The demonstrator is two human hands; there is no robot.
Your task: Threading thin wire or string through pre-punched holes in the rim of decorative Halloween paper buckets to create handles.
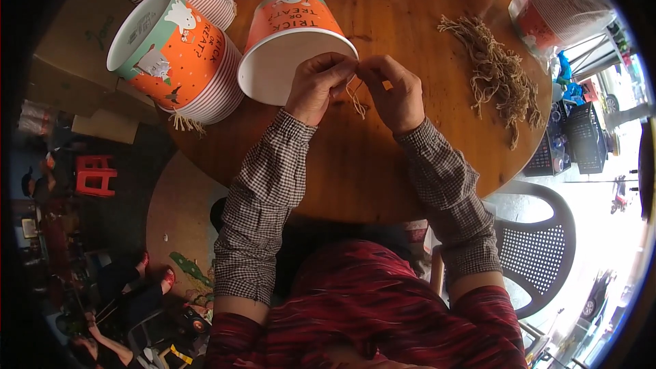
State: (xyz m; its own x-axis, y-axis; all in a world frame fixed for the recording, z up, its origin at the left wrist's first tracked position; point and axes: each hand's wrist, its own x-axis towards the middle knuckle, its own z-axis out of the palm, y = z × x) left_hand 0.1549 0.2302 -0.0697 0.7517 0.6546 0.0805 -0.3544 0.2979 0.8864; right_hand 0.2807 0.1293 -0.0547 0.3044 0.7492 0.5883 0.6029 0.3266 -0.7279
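Observation:
An orange paper bucket (295, 17) with a green band and a white inside lies tipped on the wooden table, its mouth facing me. At the right side of its rim, my left hand (318, 87) and my right hand (394, 92) meet with fingertips pinched together. A thin tan twine cord (359, 104) hangs between them, its frayed end below the fingers; both hands appear closed on it. Fingers partly hide the cord where it meets the rim.
A stack of similar buckets (179, 55) leans at left, with twine tassels beneath. More striped stacks stand behind it and at far right in clear plastic (564, 10). Loose twine cords (495, 72) lie piled on the right of the round table (328, 191). A grey chair (536, 246) stands at right.

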